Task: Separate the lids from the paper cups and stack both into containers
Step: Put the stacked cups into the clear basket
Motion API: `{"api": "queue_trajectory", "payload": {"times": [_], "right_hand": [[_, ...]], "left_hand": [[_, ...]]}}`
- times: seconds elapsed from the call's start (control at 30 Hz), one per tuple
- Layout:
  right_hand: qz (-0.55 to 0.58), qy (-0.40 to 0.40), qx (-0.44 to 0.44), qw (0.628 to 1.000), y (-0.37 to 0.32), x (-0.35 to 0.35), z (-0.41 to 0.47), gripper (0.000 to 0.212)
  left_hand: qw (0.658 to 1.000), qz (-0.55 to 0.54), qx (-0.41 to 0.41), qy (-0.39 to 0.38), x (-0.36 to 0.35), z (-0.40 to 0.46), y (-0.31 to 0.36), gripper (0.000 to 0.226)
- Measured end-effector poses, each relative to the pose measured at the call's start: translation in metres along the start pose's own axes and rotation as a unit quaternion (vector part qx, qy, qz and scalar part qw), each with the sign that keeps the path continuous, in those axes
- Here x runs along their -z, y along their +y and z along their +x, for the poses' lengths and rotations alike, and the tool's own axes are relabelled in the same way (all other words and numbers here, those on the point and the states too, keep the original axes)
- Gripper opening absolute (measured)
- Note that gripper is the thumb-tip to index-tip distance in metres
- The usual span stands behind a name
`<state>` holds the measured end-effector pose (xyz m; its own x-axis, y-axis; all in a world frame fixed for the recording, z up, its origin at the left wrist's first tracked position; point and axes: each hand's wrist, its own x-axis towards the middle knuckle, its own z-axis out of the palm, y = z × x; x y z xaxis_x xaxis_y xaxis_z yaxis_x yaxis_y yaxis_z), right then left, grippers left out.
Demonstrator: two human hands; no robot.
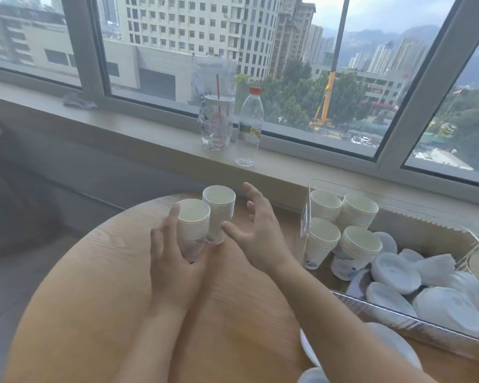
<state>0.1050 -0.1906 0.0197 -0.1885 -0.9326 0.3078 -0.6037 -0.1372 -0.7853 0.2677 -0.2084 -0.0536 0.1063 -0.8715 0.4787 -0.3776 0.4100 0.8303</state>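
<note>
Right now, looking down from the person's head, I can see a round wooden desk (94, 272) by a big window. Two stacks of paper cups stand close together near the far edge of the desk. The left hand (174, 261) is wrapped around the near cup stack (193, 225), with fingers curled on its side and the thumb low on the other side. The far cup stack (219, 210) stands just behind it and touches it. The right hand (256, 233) is beside the far stack with its fingers spread wide and a little bent. It holds nothing, and I cannot tell if the thumb touches the cups.

On the right side sits a clear plastic container (398, 313). Four more cup stacks (343, 230) stand at its far end, packed close. A pile of white lids (426, 286) lies in the near part of the same container, tipped every which way. More white lids (393, 344) lie on the desk just in front of the container, near the right arm.

On the windowsill (122, 128) stands a clear water bottle (249, 125) with a red cap. Just beside it is a clear drink cup (215, 120) with a red straw, inside a plastic bag. Tall buildings and a yellow crane show through the glass.
</note>
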Motion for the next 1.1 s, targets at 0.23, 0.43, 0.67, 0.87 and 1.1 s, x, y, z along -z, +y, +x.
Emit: {"api": "queue_trajectory", "payload": {"times": [0.23,0.43,0.67,0.87,1.1], "right_hand": [[0.009,-0.014,-0.042,0.999,0.016,-0.031,0.032,0.105],[0.045,0.002,-0.038,0.998,0.027,-0.047,0.042,0.1],[0.068,0.048,0.027,0.996,-0.004,-0.008,0.021,0.094],[0.148,0.132,0.068,0.978,-0.026,0.09,-0.027,0.087],[0.124,0.237,0.041,0.963,0.025,0.154,-0.085,0.088]], "left_hand": [[0.997,-0.019,0.012,0.071,-0.002,0.007,-0.013,0.092],[0.992,-0.033,0.023,0.12,0.0,0.01,-0.012,0.094],[0.992,-0.068,0.006,0.103,0.003,0.006,-0.002,0.095],[0.994,-0.085,-0.044,0.052,-0.003,-0.008,0.023,0.094],[0.989,-0.126,-0.073,-0.024,-0.028,-0.052,0.063,0.092]]}}
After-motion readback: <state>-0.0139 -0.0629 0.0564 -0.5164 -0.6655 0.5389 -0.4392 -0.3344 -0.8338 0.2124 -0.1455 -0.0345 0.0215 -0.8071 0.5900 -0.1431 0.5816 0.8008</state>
